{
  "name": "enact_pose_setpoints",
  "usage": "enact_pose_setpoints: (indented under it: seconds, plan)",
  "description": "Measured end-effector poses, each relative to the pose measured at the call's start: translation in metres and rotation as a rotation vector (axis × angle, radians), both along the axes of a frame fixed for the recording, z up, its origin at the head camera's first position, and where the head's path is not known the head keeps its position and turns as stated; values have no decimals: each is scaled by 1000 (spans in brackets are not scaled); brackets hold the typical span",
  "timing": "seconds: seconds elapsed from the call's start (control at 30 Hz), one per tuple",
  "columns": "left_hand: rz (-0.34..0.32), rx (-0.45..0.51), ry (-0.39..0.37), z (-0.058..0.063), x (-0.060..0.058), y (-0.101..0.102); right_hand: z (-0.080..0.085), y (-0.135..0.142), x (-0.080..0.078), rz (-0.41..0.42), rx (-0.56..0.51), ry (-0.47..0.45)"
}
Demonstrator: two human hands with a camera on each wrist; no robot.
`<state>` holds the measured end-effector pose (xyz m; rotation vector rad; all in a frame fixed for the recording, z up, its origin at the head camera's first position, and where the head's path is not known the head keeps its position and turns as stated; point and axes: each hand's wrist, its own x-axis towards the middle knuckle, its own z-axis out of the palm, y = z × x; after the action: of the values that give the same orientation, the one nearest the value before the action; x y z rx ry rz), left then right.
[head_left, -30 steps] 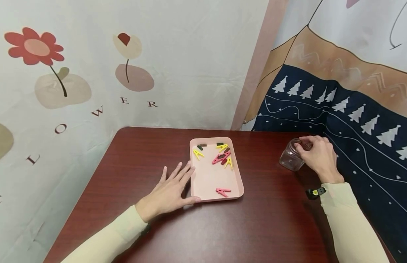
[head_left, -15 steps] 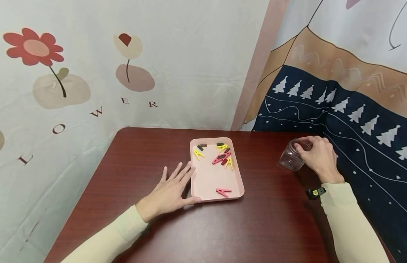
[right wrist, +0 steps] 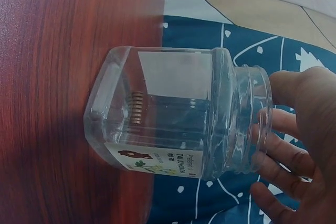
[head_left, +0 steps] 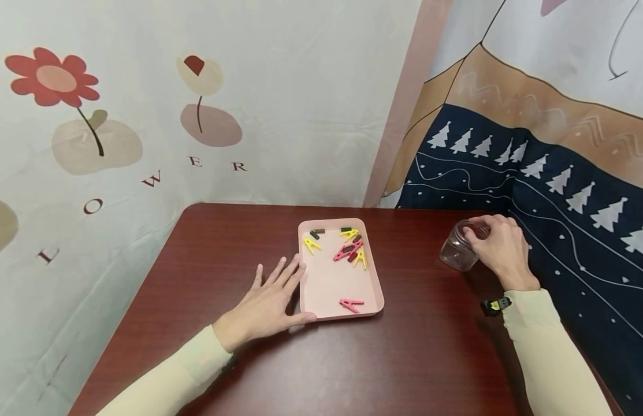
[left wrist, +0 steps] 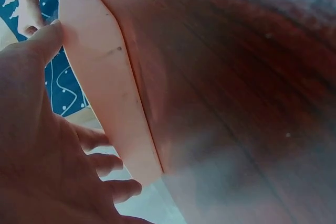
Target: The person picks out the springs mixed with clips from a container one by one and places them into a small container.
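My right hand gripped the rim of the jar on the table, right of the tray; my left hand, fingers spread, touched the tray. The jar seemed light, stiff, perhaps slippery, best held by its neck.

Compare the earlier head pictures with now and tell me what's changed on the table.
Nothing visibly changed: nothing has moved on the table, and nothing was taken hold of or let go. Only the camera's framing shifts slightly. The left hand still touches the tray, the right hand still holds the jar by its mouth, and the clips lie as they did.
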<state>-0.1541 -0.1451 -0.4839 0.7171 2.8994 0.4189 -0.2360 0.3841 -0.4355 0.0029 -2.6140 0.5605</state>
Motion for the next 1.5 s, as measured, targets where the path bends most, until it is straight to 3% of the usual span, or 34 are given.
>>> enact_pose_setpoints:
  seconds: [0.47,0.83,1.5]
  plan:
    - [-9,9,-16,0,-4,1,2,-8,0,31,29,101]
    - [2,5,-19,0,-5,0,2,-35,-1,95,39,154]
    - [16,-6,-16,-1,-2,-1,-5,-90,-9,200,103,140]
